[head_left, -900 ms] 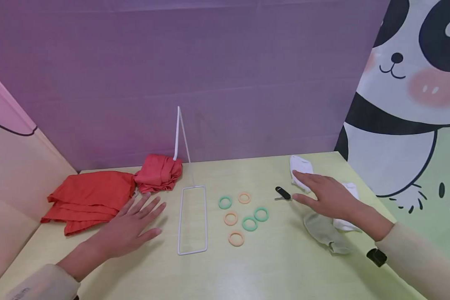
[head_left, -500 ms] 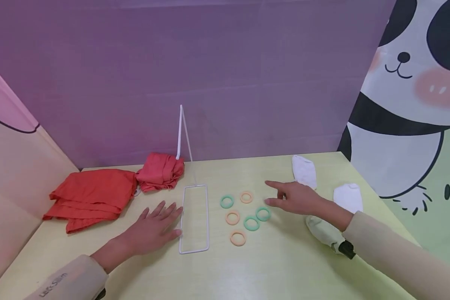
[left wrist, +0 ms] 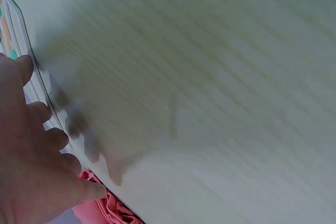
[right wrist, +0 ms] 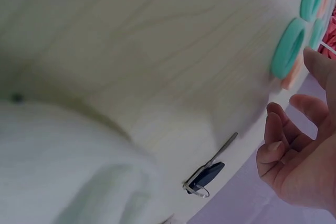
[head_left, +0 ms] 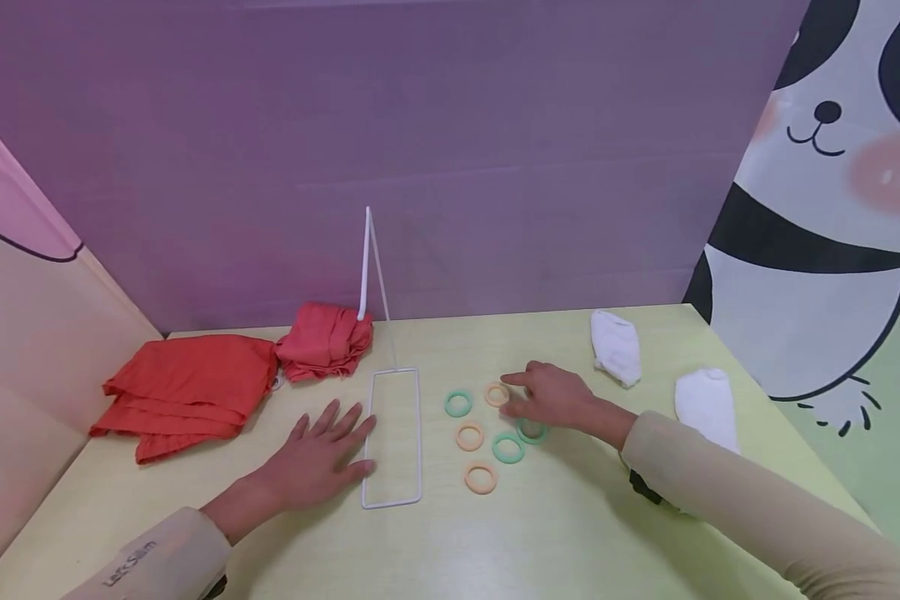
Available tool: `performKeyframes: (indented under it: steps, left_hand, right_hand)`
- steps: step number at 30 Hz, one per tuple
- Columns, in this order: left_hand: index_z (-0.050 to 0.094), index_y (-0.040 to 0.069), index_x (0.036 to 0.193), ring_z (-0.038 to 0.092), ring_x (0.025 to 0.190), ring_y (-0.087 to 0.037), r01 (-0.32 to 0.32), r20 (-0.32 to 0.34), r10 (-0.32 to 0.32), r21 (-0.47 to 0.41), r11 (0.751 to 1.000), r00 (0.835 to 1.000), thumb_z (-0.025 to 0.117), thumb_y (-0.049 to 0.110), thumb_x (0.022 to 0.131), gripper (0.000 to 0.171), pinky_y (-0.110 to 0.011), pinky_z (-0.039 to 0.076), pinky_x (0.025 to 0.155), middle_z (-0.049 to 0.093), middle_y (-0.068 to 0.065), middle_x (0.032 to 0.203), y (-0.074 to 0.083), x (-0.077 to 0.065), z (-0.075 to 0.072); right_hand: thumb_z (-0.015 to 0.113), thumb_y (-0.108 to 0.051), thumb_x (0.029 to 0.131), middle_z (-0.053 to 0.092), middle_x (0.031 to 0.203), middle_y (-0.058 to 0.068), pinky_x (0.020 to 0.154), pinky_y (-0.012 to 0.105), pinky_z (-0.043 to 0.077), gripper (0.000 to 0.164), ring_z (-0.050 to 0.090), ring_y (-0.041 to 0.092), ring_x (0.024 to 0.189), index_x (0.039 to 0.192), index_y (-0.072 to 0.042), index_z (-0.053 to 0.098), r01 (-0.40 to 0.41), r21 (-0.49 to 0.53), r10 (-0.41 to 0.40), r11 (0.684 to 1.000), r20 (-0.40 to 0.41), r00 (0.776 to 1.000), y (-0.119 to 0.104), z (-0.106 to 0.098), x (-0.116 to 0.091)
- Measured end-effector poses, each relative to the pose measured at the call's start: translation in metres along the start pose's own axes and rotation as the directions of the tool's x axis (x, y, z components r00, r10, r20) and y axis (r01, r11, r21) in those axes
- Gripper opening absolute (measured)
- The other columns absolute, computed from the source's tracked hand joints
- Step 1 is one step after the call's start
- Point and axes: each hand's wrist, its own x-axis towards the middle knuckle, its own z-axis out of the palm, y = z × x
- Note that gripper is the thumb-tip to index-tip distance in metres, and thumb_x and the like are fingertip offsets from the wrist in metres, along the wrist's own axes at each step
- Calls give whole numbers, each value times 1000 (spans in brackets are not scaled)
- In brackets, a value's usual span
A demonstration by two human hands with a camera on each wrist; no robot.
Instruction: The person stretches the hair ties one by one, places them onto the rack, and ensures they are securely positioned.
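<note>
My left hand is spread flat, its fingertips overlapping the left bar of a white wire stand. To the right, small rings in green and orange lie loosely grouped on the table. My right hand reaches over the group from the right. Its index finger and thumb stand apart at the farthest orange ring, the other fingers curled under. In the right wrist view the thumb is near a green ring. A key with a black fob lies below that hand, hidden in the head view.
Folded red cloths, one large and one smaller, lie at the back left. White cloth pieces rest on the right side of the table. Behind stands a purple curtain. The stand's upright rises near the back edge.
My right hand has moved left from beside the key to the far orange ring, its index finger now extended. My left hand has slid right, to the stand's left bar.
</note>
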Motion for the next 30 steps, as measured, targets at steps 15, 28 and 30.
performKeyframes:
  steps: [15, 28, 30]
  left_hand:
    - [30, 17, 159, 13, 154, -44, -15, 5, 15, -37, 999, 1000, 47, 58, 100, 74, -73, 11, 117, 25, -7, 167, -5, 0, 6]
    - [28, 15, 159, 18, 155, -39, -26, -5, 26, -30, 999, 1000, 44, 60, 101, 75, -73, 9, 117, 24, -7, 167, -7, 0, 9]
    - [28, 15, 159, 19, 154, -39, -34, -9, 34, -23, 999, 999, 44, 59, 101, 75, -73, 10, 117, 25, -7, 167, -7, 0, 9]
  right_hand:
    - [68, -45, 93, 64, 102, 5, 49, 28, 39, 43, 53, 12, 73, 128, -19, 70, 9, -13, -9, 1000, 1, 1000, -5, 4, 11]
    - [67, -35, 94, 61, 96, 0, 53, 25, 43, 27, 54, 9, 70, 112, -15, 70, 40, -39, -43, 998, -101, 994, -8, 13, 14]
    - [66, -35, 94, 62, 97, 0, 54, 27, 44, 27, 55, 9, 71, 113, -15, 70, 38, -27, -41, 999, -117, 992, -9, 11, 13]
